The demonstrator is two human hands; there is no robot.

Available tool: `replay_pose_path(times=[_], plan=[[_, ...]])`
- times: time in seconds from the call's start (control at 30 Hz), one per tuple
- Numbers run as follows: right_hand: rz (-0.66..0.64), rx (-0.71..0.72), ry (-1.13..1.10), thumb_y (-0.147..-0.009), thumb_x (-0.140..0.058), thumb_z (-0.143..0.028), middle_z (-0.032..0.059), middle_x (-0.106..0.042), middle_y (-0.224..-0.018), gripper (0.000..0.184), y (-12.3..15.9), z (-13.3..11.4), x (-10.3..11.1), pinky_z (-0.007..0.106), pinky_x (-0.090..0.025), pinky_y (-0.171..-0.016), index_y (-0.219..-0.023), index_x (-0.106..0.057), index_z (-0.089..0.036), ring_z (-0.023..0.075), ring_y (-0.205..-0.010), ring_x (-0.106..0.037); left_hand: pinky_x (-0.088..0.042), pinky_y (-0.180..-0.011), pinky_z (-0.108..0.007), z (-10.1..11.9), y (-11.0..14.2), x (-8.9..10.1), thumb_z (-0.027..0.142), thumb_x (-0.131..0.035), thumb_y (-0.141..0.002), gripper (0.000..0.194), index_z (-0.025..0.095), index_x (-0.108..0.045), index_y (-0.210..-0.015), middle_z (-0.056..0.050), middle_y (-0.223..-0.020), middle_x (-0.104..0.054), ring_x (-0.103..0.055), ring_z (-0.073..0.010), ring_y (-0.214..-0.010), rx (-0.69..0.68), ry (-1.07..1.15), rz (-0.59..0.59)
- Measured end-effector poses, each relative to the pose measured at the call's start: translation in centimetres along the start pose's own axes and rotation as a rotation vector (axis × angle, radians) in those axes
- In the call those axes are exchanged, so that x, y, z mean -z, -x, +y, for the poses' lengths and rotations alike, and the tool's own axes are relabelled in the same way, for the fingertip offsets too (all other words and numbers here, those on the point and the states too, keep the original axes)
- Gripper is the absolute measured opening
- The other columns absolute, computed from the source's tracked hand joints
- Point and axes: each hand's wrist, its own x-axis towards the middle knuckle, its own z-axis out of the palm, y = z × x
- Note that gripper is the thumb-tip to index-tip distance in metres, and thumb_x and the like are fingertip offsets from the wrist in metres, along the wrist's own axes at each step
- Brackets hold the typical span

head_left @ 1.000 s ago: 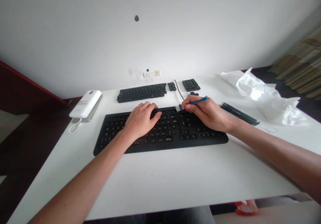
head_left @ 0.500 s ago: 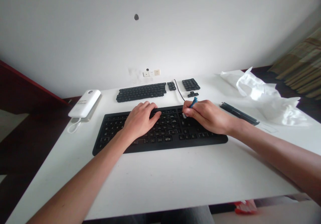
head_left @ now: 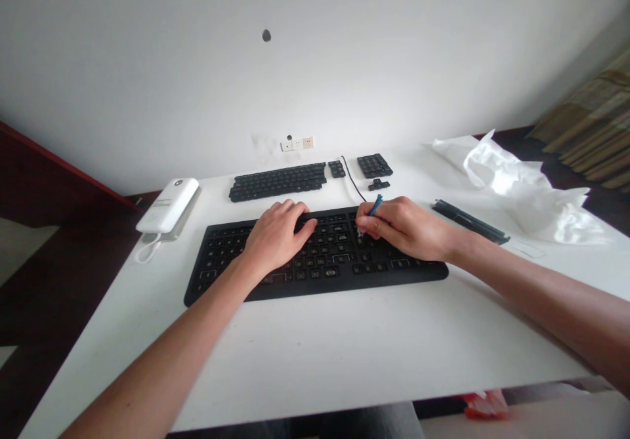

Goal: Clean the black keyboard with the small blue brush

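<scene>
A black keyboard [head_left: 315, 275] lies across the middle of the white table [head_left: 344, 354]. My left hand [head_left: 275, 235] rests flat on its keys, fingers together and stretched out, holding nothing. My right hand [head_left: 403, 228] is closed around a small blue-handled brush [head_left: 375, 205]. The brush points down, its white bristles touching the keys near the keyboard's upper middle. Its blue handle end sticks up above my fingers.
Sets of loose black keycaps [head_left: 278, 181] and a smaller block [head_left: 375, 165] lie at the table's back, with a thin black cable [head_left: 350, 178]. A white device [head_left: 168, 205] sits at the left. Crumpled white plastic [head_left: 516, 186] and a black strip [head_left: 470, 222] lie right.
The brush has turned from lying nearly level at the keyboard's top edge to pointing down onto the keys, and my right hand has shifted slightly toward me. My left hand stays put.
</scene>
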Motion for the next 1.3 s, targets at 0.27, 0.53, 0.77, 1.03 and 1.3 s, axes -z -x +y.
replay_pose_path(times=[0.27, 0.53, 0.77, 1.03, 1.3], plan=[[0.004, 0.001, -0.001, -0.107, -0.045, -0.043, 0.001, -0.065, -0.074, 0.036, 0.08, -0.09, 0.13, 0.031, -0.042, -0.066, -0.087, -0.065, -0.02, 0.0154, -0.062, -0.056, -0.05, -0.09, -0.042, 0.09, 0.03, 0.1, 0.043, -0.049, -0.107, 0.026, 0.022, -0.064, -0.112, -0.007, -0.105, -0.066, -0.062, -0.0276, -0.103, 0.001, -0.004, -0.001], [0.057, 0.033, -0.021, -0.107, -0.046, -0.043, 0.0019, -0.067, -0.077, 0.035, 0.04, 0.27, 0.27, 0.03, -0.043, -0.067, -0.087, -0.064, -0.02, 0.0153, -0.064, -0.058, -0.05, -0.089, -0.041, -0.03, 0.07, -0.04, 0.044, -0.048, -0.107, 0.028, 0.022, -0.064, -0.113, -0.007, -0.105, -0.066, -0.062, -0.0274, -0.101, -0.003, -0.015, 0.004], [0.114, -0.01, 0.012, -0.107, -0.048, -0.045, 0.0003, -0.065, -0.072, 0.036, 0.05, 0.37, 0.18, 0.029, -0.043, -0.063, -0.087, -0.064, -0.02, 0.0137, -0.06, -0.056, -0.05, -0.09, -0.041, -0.08, 0.09, -0.16, 0.044, -0.048, -0.108, 0.029, 0.02, -0.064, -0.114, -0.007, -0.106, -0.067, -0.062, -0.0268, -0.102, -0.007, -0.029, 0.009], [0.098, -0.04, 0.008, -0.105, -0.05, -0.046, 0.0017, -0.069, -0.074, 0.037, -0.1, 0.32, 0.04, 0.029, -0.045, -0.065, -0.086, -0.067, -0.019, 0.0147, -0.062, -0.061, -0.051, -0.089, -0.041, -0.13, 0.16, -0.14, 0.044, -0.048, -0.108, 0.03, 0.02, -0.065, -0.115, -0.007, -0.107, -0.067, -0.063, -0.0261, -0.101, -0.011, -0.016, 0.013], [-0.017, -0.021, -0.067, -0.106, -0.05, -0.046, 0.0004, -0.068, -0.069, 0.038, -0.03, 0.34, 0.11, 0.027, -0.045, -0.064, -0.087, -0.069, -0.019, 0.0135, -0.061, -0.06, -0.05, -0.089, -0.041, -0.03, 0.11, -0.1, 0.043, -0.048, -0.108, 0.03, 0.02, -0.064, -0.115, -0.007, -0.107, -0.067, -0.063, -0.0266, -0.102, -0.006, -0.031, 0.005]])
